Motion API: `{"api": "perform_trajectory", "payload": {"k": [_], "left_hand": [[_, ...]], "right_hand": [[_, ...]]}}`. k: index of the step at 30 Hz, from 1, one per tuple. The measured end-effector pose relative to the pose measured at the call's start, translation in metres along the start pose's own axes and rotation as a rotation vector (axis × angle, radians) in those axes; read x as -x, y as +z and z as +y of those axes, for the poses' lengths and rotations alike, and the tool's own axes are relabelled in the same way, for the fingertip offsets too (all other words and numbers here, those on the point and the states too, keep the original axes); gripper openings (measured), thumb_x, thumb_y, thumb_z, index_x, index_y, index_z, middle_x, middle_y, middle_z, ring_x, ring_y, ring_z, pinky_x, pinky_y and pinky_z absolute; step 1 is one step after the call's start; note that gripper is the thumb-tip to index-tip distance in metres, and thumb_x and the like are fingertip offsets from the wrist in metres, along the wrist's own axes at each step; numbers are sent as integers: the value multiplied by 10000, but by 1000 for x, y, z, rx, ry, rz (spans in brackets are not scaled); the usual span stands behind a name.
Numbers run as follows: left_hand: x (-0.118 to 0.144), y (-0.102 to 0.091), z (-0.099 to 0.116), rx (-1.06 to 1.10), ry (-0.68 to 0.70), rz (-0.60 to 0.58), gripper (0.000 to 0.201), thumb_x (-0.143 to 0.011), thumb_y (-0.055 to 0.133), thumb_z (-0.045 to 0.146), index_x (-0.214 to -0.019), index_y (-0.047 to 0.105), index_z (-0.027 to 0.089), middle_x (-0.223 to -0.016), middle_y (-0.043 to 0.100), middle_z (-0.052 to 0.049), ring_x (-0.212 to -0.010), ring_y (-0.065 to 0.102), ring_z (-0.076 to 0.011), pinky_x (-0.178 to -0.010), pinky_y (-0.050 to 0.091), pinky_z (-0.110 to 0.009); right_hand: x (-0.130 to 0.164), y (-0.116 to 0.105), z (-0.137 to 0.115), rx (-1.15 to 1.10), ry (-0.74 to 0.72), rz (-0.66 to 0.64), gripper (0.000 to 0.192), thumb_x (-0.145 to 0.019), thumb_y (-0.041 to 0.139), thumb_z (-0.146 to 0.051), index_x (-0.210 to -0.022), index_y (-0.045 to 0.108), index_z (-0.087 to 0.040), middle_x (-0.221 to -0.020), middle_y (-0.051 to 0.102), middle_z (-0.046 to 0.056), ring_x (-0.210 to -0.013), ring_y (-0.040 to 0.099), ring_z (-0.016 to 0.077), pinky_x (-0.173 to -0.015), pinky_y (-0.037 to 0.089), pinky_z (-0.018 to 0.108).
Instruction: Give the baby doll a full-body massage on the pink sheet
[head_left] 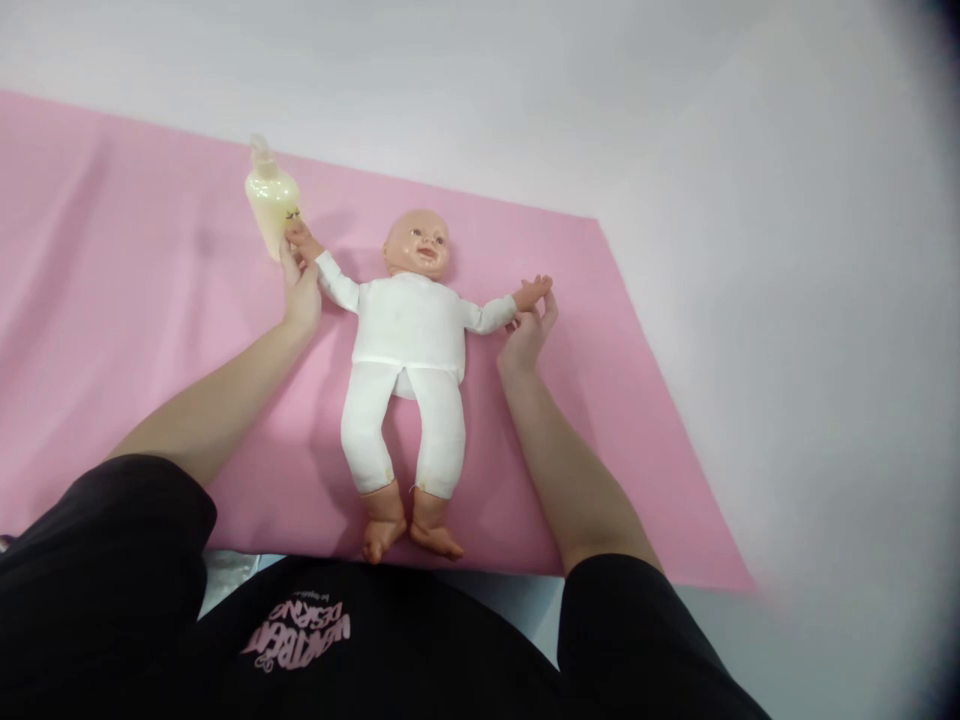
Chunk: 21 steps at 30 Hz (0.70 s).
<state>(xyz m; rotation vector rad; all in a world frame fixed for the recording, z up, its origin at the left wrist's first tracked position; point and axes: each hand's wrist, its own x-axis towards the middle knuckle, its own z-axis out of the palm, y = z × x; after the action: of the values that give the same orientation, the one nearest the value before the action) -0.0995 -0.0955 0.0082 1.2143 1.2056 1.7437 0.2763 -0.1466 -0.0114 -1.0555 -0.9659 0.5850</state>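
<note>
A baby doll (409, 325) with a white cloth body lies on its back, its head away from me and its bare feet near the table's front edge. Both of its arms are stretched out sideways. My left hand (301, 290) is closed on the doll's hand at the left, beside a pump bottle. At the right, my right hand (526, 335) grips the doll's other hand from below, the fingers partly hidden behind it.
The pump bottle (273, 200) of pale yellow liquid stands left of the doll's head. A pink sheet (555, 240) covers the table, with its right edge slanting down. Plain white surface (750, 250) lies beyond it.
</note>
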Motion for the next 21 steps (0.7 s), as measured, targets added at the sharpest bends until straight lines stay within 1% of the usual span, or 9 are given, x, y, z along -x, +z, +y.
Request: {"api": "perform_trajectory", "payload": {"k": [2, 5, 7, 9, 11, 14, 17, 19, 21], "left_hand": [[4, 0, -1, -84, 148, -98, 780, -970, 680, 601, -1630, 314, 406, -1649, 464, -75, -1474, 516, -310, -1224, 438, -470], [14, 2, 4, -243, 401, -241, 787, -993, 520, 774, -1645, 324, 379, -1718, 379, -97, -1517, 462, -331, -1240, 405, -507], [22, 6, 11, -355, 530, -342, 751, -1038, 426, 754, -1651, 346, 327, -1673, 440, -131, -1513, 461, -337, -1256, 368, -531], [29, 9, 18, -472, 615, -439, 708, -1063, 420, 691, -1635, 403, 273, -1590, 524, -163, -1477, 486, -350, -1259, 346, -554], [36, 13, 25, -593, 668, -542, 630, -1076, 445, 588, -1600, 483, 241, -1518, 578, -178, -1414, 524, -361, -1236, 358, -575], [43, 16, 34, -736, 730, -699, 516, -1071, 431, 395, -1541, 584, 247, -1487, 602, -168, -1339, 558, -357, -1179, 397, -591], [46, 18, 38, -775, 743, -737, 510, -1059, 414, 324, -1527, 607, 260, -1496, 604, -155, -1322, 569, -347, -1154, 413, -584], [47, 18, 38, -746, 717, -699, 507, -1067, 424, 370, -1528, 601, 251, -1483, 613, -161, -1327, 573, -348, -1170, 404, -587], [46, 17, 36, -666, 674, -622, 536, -1069, 463, 478, -1528, 585, 229, -1470, 619, -175, -1355, 566, -358, -1201, 384, -590]], "right_hand": [[4, 4, -8, 41, -185, -89, 625, -969, 460, -342, -1580, 335, -298, -1652, 440, 135, -1443, 573, 285, -1078, 571, 570], [15, 11, -25, 120, -373, -222, 547, -1023, 495, -433, -1550, 408, -314, -1643, 453, 115, -1498, 529, 295, -1164, 520, 575], [23, 15, -35, 198, -424, -305, 505, -1053, 486, -471, -1529, 457, -307, -1599, 518, 112, -1470, 553, 291, -1190, 505, 564], [30, 17, -41, 275, -493, -376, 459, -1076, 459, -463, -1501, 510, -297, -1518, 603, 109, -1417, 592, 286, -1202, 495, 560], [34, 19, -43, 334, -584, -443, 416, -1091, 432, -396, -1479, 551, -306, -1450, 661, 99, -1374, 618, 280, -1201, 491, 555], [37, 22, -43, 425, -685, -560, 430, -1071, 410, -256, -1444, 610, -335, -1424, 685, 77, -1349, 628, 269, -1187, 496, 541], [38, 24, -43, 474, -708, -631, 468, -1036, 418, -187, -1414, 646, -340, -1422, 686, 68, -1336, 633, 264, -1182, 498, 531], [38, 24, -43, 453, -695, -610, 459, -1040, 423, -206, -1425, 633, -338, -1426, 684, 71, -1343, 631, 261, -1189, 495, 529], [37, 24, -44, 408, -654, -541, 417, -1063, 431, -285, -1437, 610, -328, -1420, 684, 81, -1352, 628, 264, -1201, 491, 536]]}}
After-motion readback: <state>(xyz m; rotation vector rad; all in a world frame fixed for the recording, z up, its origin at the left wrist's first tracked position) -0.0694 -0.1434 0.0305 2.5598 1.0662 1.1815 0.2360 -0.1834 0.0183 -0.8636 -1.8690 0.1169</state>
